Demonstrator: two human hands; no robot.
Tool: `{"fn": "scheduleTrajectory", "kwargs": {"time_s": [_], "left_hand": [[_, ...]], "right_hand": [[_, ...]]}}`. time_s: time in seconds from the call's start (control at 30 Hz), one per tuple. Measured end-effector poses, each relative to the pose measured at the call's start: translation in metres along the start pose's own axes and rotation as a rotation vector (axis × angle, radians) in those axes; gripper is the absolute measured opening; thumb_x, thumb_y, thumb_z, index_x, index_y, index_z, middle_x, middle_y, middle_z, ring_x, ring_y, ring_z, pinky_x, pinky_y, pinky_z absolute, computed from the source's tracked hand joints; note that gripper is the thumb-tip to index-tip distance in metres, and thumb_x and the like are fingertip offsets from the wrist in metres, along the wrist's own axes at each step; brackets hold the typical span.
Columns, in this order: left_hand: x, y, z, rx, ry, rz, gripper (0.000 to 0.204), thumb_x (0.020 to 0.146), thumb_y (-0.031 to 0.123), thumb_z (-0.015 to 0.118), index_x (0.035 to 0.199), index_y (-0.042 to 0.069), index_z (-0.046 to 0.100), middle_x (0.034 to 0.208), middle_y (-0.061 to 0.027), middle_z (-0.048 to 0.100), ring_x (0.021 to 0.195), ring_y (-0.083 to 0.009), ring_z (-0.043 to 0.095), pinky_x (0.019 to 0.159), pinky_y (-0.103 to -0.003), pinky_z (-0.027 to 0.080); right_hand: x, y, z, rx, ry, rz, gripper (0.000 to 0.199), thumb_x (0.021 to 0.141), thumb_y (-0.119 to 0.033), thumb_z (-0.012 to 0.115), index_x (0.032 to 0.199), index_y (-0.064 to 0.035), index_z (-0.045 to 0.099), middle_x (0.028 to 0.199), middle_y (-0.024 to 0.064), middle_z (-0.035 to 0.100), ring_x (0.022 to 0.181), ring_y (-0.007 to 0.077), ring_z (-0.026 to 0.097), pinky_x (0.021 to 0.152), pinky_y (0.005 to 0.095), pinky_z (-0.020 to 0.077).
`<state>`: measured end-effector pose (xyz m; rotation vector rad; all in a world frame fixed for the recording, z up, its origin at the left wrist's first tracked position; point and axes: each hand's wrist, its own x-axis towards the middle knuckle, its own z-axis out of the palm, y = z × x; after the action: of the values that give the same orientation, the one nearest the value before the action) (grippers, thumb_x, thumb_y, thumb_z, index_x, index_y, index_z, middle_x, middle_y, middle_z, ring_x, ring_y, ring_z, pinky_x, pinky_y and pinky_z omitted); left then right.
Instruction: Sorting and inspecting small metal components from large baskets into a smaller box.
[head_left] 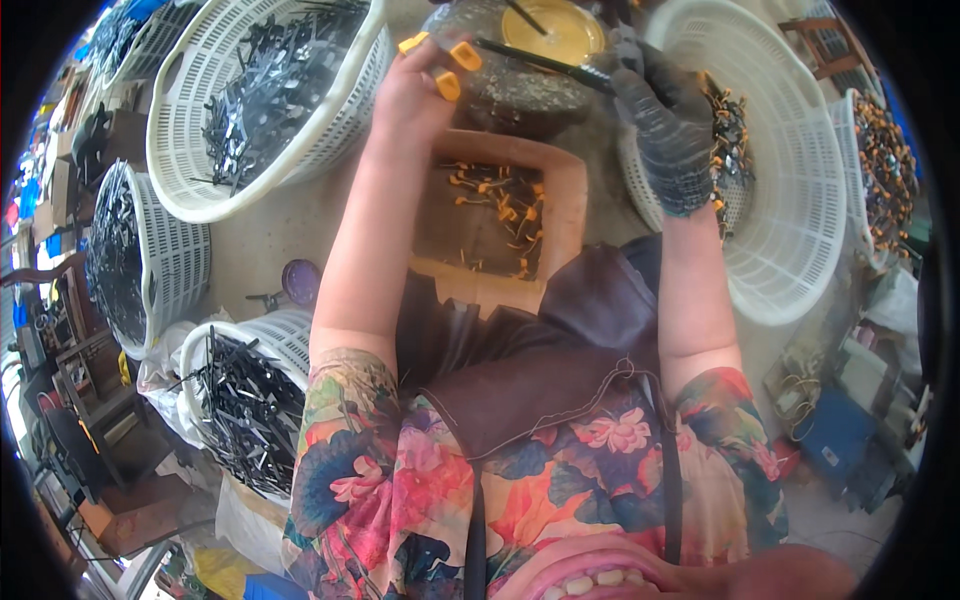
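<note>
My left hand is bare except for yellow covers on several fingertips. Its fingers are curled, and a small greyish piece seems to lie between them. A long thin black rod runs from beside those fingertips to my right hand, which wears a dark grey glove and is closed around the rod's other end. Behind the rod, a yellow round dish sits on a speckled, rounded block, with a dark stick lying in the dish. Below, between my arms, a brown rectangular tub holds dark pieces with yellow-orange ends.
A white basket of black strips stands at the far left, with smaller baskets of similar pieces nearer. On the right, a large white basket holds yellow-and-black pieces. Another basket stands beyond it. A purple round object lies on the floor.
</note>
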<state>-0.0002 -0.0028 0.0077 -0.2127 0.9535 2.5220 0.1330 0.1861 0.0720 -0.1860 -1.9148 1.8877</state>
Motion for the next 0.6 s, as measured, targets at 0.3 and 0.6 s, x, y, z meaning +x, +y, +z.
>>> {"fn": "scheduleTrajectory", "kwargs": {"time_s": [0.3, 0.6], "left_hand": [[0.016, -0.011, -0.018, -0.079, -0.126, -0.017, 0.021, 0.093, 0.007, 0.046, 0.113, -0.001, 0.047, 0.108, -0.0150, 0.058, 0.096, -0.0262, 0.061, 0.079, -0.035, 0.052], [0.014, -0.013, -0.019, 0.064, -0.096, 0.002, 0.023, 0.097, 0.015, 0.043, 0.112, 0.000, 0.051, 0.105, -0.0154, 0.061, 0.095, -0.0257, 0.062, 0.078, -0.036, 0.053]], "right_hand": [[-0.008, -0.007, 0.011, -0.014, -0.022, 0.091, 0.044, 0.085, -0.015, 0.066, 0.123, 0.0052, 0.053, 0.106, 0.0088, 0.064, 0.096, 0.0134, 0.059, 0.087, 0.0253, 0.0461], [-0.012, -0.010, 0.018, 0.005, -0.047, 0.171, 0.043, 0.086, -0.010, 0.063, 0.125, 0.0052, 0.051, 0.109, 0.0099, 0.063, 0.100, 0.0140, 0.058, 0.089, 0.0253, 0.0455]]}}
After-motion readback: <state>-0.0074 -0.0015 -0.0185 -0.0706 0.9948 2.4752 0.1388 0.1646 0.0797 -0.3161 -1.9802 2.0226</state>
